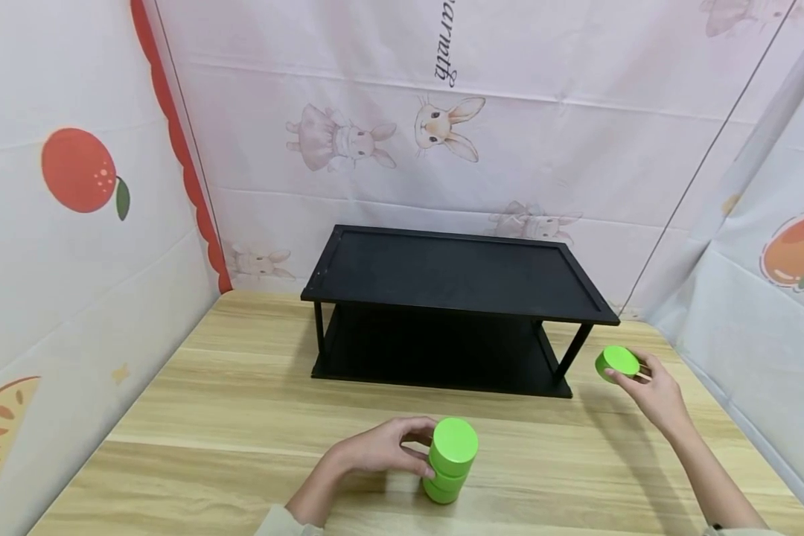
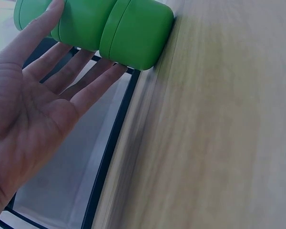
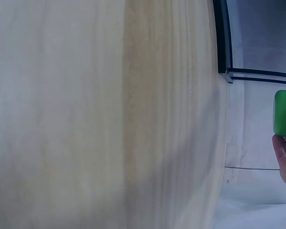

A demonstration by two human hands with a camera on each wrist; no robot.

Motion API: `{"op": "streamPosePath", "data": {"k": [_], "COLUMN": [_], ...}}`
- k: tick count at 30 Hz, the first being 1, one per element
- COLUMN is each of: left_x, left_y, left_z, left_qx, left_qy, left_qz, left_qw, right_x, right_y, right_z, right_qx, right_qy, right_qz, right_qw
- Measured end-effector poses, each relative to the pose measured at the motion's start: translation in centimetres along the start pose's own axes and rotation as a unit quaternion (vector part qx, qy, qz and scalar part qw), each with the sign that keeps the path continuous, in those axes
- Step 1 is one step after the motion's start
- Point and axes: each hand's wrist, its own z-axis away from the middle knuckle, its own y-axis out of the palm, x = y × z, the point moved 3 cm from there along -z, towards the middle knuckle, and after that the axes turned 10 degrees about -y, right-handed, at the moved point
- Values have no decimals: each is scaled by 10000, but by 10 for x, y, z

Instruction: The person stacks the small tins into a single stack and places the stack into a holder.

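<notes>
In the head view, my left hand [image 1: 391, 449] grips a stack of green round canisters [image 1: 454, 443] near the front of the table, thumb on the near side. The left wrist view shows seams between the stacked canisters [image 2: 83, 24], with the thumb across one side and the fingers [image 2: 93, 93] along the other. At the far right, my right hand [image 1: 659, 398] pinches a single short green round canister [image 1: 620, 361] between thumb and fingers, beside the rack's right end. Only part of that canister [image 3: 284, 114] shows at the right wrist view's edge.
A black two-tier rack [image 1: 449, 272] stands at the back of the wooden table [image 1: 241, 417]. Its lower shelf [image 1: 435, 350] lies close to the tabletop. Printed cloth [image 1: 375, 186] hangs behind and along both sides.
</notes>
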Motion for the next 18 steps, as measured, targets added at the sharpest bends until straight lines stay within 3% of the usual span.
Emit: {"op": "streamPosePath", "data": {"k": [18], "left_x": [-1], "left_y": [-1], "left_z": [0], "left_qx": [33], "left_qy": [-53], "left_qz": [45], "left_qw": [10000], "right_x": [23], "right_y": [2], "right_z": [6], "right_qx": [196], "right_qy": [-251], "right_qz": [-18], "right_qw": [9995]}}
